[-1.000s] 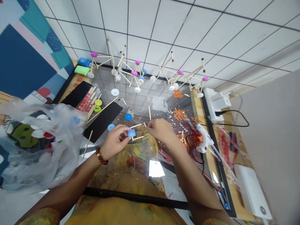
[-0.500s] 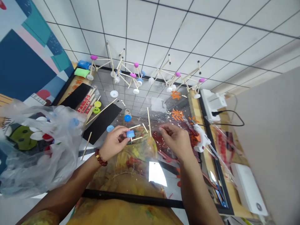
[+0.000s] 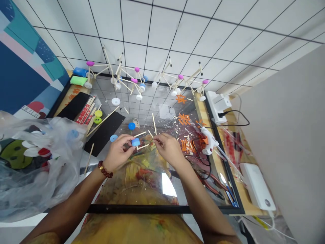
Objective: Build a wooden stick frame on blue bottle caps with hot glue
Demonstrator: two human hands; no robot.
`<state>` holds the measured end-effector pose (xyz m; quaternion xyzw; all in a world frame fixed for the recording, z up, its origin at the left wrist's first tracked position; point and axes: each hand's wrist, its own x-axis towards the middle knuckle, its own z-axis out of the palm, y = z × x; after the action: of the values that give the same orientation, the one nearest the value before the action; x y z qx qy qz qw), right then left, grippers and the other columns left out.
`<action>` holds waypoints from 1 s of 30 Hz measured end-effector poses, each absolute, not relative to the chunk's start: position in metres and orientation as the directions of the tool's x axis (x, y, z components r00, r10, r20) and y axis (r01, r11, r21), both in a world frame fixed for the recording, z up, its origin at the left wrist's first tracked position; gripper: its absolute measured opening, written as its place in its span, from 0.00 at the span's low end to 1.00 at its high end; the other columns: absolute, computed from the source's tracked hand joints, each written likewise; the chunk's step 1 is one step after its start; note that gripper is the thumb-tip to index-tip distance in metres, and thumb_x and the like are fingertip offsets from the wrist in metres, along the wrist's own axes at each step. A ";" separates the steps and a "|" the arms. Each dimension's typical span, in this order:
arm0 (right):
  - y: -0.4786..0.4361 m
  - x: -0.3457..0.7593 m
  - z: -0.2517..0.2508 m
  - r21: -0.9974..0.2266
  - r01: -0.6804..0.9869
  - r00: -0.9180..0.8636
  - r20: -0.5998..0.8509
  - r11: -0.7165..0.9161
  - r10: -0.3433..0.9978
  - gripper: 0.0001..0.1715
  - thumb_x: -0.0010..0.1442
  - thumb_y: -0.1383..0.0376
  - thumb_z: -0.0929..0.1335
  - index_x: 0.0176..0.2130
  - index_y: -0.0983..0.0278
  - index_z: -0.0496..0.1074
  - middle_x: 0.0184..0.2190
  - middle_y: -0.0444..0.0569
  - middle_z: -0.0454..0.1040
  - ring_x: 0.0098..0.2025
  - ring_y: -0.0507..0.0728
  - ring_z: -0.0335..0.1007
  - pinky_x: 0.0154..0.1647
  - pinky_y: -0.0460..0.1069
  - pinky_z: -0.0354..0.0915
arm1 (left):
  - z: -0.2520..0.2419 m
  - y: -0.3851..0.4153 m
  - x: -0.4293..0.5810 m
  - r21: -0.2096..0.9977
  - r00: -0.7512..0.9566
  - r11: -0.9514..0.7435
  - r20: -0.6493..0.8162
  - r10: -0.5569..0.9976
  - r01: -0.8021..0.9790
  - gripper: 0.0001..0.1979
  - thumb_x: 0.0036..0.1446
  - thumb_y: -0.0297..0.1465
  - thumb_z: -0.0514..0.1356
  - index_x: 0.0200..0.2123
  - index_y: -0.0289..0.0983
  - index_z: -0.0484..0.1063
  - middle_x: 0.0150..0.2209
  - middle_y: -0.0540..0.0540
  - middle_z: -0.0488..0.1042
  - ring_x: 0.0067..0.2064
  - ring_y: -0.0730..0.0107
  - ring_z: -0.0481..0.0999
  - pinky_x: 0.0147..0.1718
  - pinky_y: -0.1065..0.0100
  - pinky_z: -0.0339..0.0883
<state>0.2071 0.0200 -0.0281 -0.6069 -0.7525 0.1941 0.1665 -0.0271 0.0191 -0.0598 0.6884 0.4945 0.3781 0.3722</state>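
Blue cap (image 3: 135,142) with wooden sticks (image 3: 140,134) pinched in my left hand (image 3: 119,153); my right hand (image 3: 169,149) fingertips closed on stick end beside it.

Glue gun (image 3: 207,145), plastic bag (image 3: 38,169), stick models (image 3: 127,79)

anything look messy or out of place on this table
Yes: white scraps litter the table around the orange cutouts, and the glue gun lies among them. A loose stick lies past the left hand and its cap. Nothing looks broken.
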 end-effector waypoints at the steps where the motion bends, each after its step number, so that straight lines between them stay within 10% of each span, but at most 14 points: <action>1: 0.022 0.206 -0.030 -0.493 0.846 -0.220 0.027 0.205 0.975 0.10 0.65 0.67 0.65 0.41 0.61 0.77 0.37 0.48 0.77 0.37 0.56 0.72 0.38 0.48 0.63 | -0.061 0.019 -0.027 0.885 0.225 -0.236 0.154 0.962 0.401 0.12 0.55 0.29 0.62 0.44 0.39 0.75 0.44 0.43 0.73 0.36 0.72 0.74 0.24 0.75 0.70; 10: 0.016 0.198 -0.039 -0.561 0.722 -0.449 0.064 0.404 0.891 0.19 0.58 0.73 0.68 0.50 0.62 0.74 0.43 0.52 0.74 0.45 0.59 0.69 0.51 0.54 0.66 | -0.063 0.017 -0.029 0.893 0.230 -0.234 0.152 0.961 0.385 0.13 0.55 0.26 0.62 0.45 0.39 0.75 0.45 0.44 0.73 0.36 0.73 0.74 0.24 0.76 0.70; 30: 0.019 0.220 -0.047 -0.582 0.764 -0.195 0.202 0.277 0.960 0.12 0.64 0.70 0.65 0.44 0.61 0.76 0.36 0.50 0.75 0.39 0.58 0.70 0.42 0.52 0.65 | -0.058 0.019 -0.025 0.910 0.194 -0.161 0.091 0.977 0.382 0.15 0.53 0.27 0.63 0.46 0.39 0.74 0.47 0.42 0.69 0.35 0.73 0.74 0.24 0.75 0.73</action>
<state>0.2203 0.0195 -0.0475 -0.5735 -0.7516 0.1802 0.2715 -0.0252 0.0193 -0.0576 0.6634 0.5121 0.3749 0.3963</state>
